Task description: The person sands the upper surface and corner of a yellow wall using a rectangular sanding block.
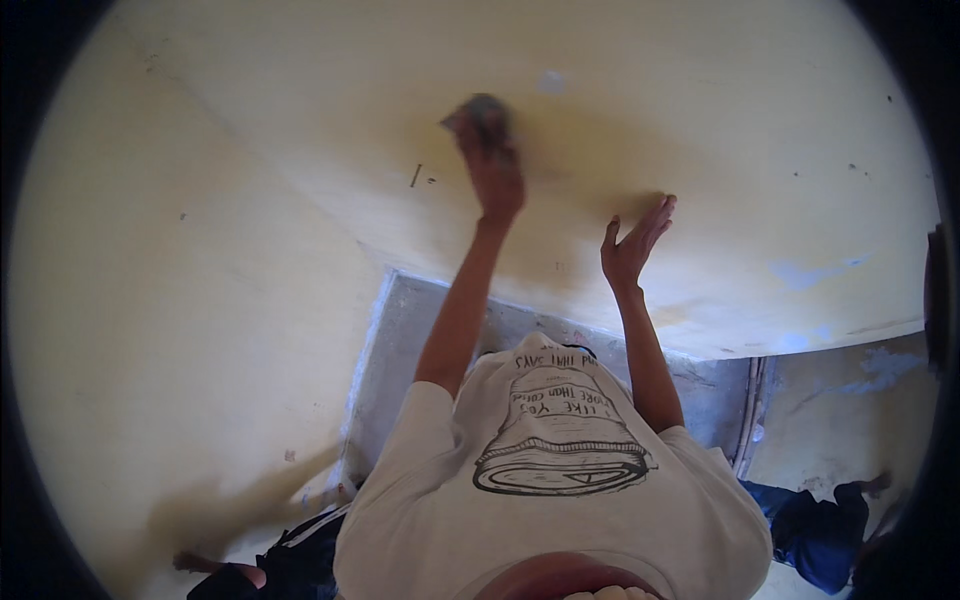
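Observation:
My left hand is raised against a pale yellow painted wall and blurred. Its fingers press on a dark, flat pad or folded sheet, whose exact kind the blur hides. Lower and to the right, my right hand lies against the same wall with its thumb apart from the fingers, holding nothing. A small slot-like mark and a small hole show in the wall just left of my left wrist. Pale patches mark the wall above and to the right of my hands.
A grey surface with a rough whitish edge lies below the wall. At the lower left is part of a person in black clothing; dark blue clothing on another body part shows at the lower right. A dark object stands at the right rim.

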`<state>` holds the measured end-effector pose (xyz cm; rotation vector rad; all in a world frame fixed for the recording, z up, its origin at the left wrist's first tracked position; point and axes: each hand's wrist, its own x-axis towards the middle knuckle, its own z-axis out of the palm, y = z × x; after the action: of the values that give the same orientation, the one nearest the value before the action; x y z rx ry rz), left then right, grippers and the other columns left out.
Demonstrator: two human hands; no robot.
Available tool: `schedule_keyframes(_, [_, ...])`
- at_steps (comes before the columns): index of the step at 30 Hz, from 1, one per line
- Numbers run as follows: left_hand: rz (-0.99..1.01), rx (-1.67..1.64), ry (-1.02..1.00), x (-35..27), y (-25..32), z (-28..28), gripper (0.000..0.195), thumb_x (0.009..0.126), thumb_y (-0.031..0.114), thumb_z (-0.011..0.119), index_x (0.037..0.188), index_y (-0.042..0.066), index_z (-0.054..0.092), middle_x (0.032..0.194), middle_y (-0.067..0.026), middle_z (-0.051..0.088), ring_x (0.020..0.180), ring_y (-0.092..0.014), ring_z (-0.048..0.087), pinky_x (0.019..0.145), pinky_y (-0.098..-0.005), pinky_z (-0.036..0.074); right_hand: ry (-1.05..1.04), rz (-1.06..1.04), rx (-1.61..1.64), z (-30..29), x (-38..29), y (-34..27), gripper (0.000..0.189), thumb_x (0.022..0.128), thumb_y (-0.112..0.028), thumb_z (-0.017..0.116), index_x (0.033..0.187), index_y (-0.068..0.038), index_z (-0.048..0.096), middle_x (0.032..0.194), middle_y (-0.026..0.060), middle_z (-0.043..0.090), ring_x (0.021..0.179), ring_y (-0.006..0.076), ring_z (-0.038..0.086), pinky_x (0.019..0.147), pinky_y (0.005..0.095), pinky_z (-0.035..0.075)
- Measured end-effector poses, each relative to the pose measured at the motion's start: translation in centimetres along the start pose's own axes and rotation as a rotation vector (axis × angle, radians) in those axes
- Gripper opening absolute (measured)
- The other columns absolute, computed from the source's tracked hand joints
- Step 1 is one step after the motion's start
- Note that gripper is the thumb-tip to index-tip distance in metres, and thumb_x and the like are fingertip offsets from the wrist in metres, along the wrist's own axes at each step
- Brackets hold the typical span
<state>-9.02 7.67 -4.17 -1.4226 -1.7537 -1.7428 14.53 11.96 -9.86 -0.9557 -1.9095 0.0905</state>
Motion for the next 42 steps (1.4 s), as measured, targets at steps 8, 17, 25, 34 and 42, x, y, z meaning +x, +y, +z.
schedule_keyframes(8, [0.156, 0.217, -0.064, -2.1, 7.9, 7.4, 0.069, 0.09, 0.014, 0.048, 0.156, 0.007, 0.031, 0.163, -0.0289, 0.009, 0.152, -0.044, 0.008, 0.121, -0.0589, 0.001, 0.013, 0.13, 0.01, -6.8, -1.0, 5.6, 0.083, 0.097, -0.019, 0.056, 0.158, 0.002, 0.003, 0.164, 0.028, 0.002, 0.152, 0.0443, 0.001, 0.121, 0.0586, 0.004])
schedule_keyframes(17, [-0.414, -0.173, 0.448, -1.6, 9.5, 7.4, 0.066, 0.108, 0.03, 0.04, 0.156, -0.006, 0.011, 0.162, -0.0277, 0.013, 0.152, -0.038, 0.011, 0.122, -0.0462, 0.015, 0.031, 0.091, 0.138, -13.4, -0.5, 11.6, 0.07, 0.105, -0.028, 0.044, 0.158, 0.001, 0.009, 0.164, 0.0254, 0.003, 0.152, 0.0437, 0.001, 0.121, 0.0571, 0.004])
schedule_keyframes(25, [-0.034, 0.453, -0.295, -10.6, 18.9, 13.9, 0.065, 0.101, 0.018, 0.044, 0.158, 0.001, 0.016, 0.165, -0.0233, 0.01, 0.153, -0.04, 0.006, 0.119, -0.0633, 0.006, -0.214, 0.109, -0.089, -16.7, -3.5, 16.4, 0.071, 0.103, -0.03, 0.049, 0.16, -0.008, 0.013, 0.165, 0.0235, 0.006, 0.152, 0.0446, 0.005, 0.119, 0.0621, 0.008])
schedule_keyframes(34, [-0.044, -0.085, 0.353, -7.2, 18.6, 16.7, 0.059, 0.108, 0.023, 0.034, 0.155, -0.006, 0.016, 0.162, -0.0279, 0.018, 0.152, -0.037, 0.016, 0.123, -0.0419, 0.014, -0.076, 0.17, 0.107, -20.9, -4.0, 17.9, 0.073, 0.101, -0.027, 0.05, 0.16, -0.007, 0.012, 0.165, 0.0246, 0.003, 0.151, 0.0474, 0.004, 0.117, 0.0665, 0.012])
schedule_keyframes(42, [-0.458, 0.1, 0.524, -6.7, 12.0, 14.1, 0.046, 0.105, 0.016, 0.04, 0.145, -0.008, 0.038, 0.132, -0.027, 0.055, 0.108, -0.038, 0.06, 0.095, -0.0435, 0.048, -0.205, 0.145, 0.037, -22.2, -2.1, 16.9, 0.077, 0.098, -0.023, 0.052, 0.16, -0.007, 0.01, 0.165, 0.0228, 0.004, 0.152, 0.0462, 0.004, 0.117, 0.0661, 0.013])
